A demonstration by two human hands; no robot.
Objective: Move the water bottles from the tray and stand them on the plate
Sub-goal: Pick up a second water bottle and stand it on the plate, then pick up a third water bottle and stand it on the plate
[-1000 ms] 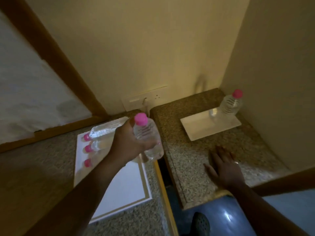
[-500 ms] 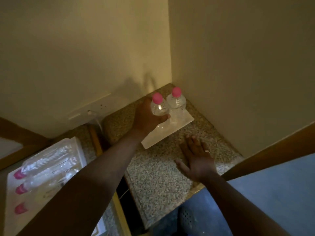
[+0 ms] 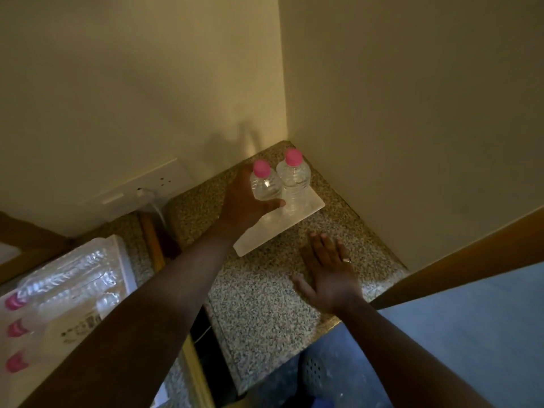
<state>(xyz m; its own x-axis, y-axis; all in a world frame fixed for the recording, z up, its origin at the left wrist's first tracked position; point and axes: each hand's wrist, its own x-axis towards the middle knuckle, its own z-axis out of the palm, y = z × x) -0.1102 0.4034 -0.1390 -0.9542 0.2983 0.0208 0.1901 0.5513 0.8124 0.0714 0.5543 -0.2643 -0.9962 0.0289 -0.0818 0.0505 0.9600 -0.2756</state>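
Head view: left hand point(image 3: 241, 206) grips bottle point(image 3: 265, 184) over plate point(image 3: 266, 235).

Plate point(image 3: 266, 231) lies on the right worktop point(image 3: 259, 298), toward the back corner where two walls meet. Two bottles upright on the plate's far end, touching: held bottle point(image 3: 264, 184) to the left, free bottle point(image 3: 294, 176) to the right, nearer the corner. Left hand point(image 3: 244, 204) wraps the held bottle from its left. Right hand point(image 3: 329, 275) flat on the worktop, just in front of the plate. Tray point(image 3: 122, 260) on the left worktop, three bottles point(image 3: 61, 287) lying in it side by side. Wall socket point(image 3: 141, 188) behind, between the two worktops.
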